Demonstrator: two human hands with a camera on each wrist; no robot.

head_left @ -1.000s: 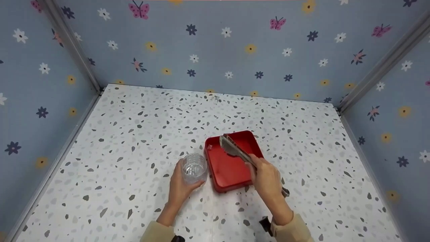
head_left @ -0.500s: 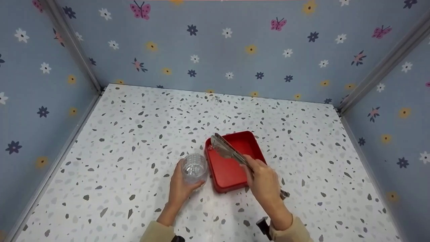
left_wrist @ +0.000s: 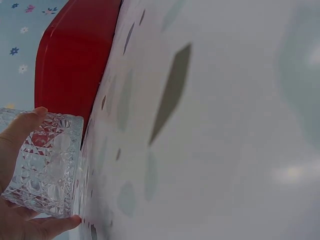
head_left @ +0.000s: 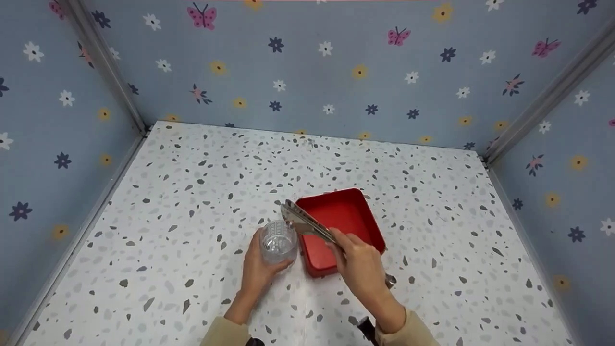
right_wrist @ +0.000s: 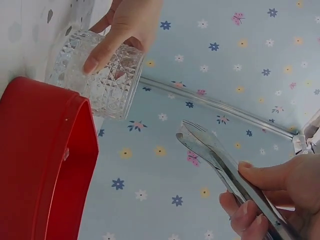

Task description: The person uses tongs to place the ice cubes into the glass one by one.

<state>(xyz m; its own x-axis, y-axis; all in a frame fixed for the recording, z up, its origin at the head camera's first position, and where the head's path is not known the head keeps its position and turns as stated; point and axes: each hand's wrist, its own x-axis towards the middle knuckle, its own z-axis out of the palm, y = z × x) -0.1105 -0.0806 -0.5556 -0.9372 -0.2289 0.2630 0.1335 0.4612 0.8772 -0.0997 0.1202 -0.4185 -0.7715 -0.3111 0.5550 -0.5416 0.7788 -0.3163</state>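
Note:
My left hand (head_left: 259, 266) grips a clear cut-glass tumbler (left_wrist: 47, 165) standing on the table against the left side of a red tray (head_left: 324, 257). Fingers and thumb wrap around its patterned wall. My right hand (head_left: 362, 264) holds metal tongs (head_left: 310, 223) by their arms. In the head view the tong tips reach over the tray's left rim, beside and above the tumbler's mouth. The right wrist view shows the tips (right_wrist: 184, 131) close together; whether something clear sits between them I cannot tell. A small clear piece (right_wrist: 66, 154) shows at the tray's inner wall.
The speckled white table (head_left: 206, 206) spreads around the tray. Blue flowered panels (head_left: 326, 67) stand at the back and both sides, with grey metal strips (head_left: 108, 67) along the corners.
My right hand has carried the tongs leftward, from over the tray's interior to its left rim near the tumbler. The left hand and tumbler have stayed in place.

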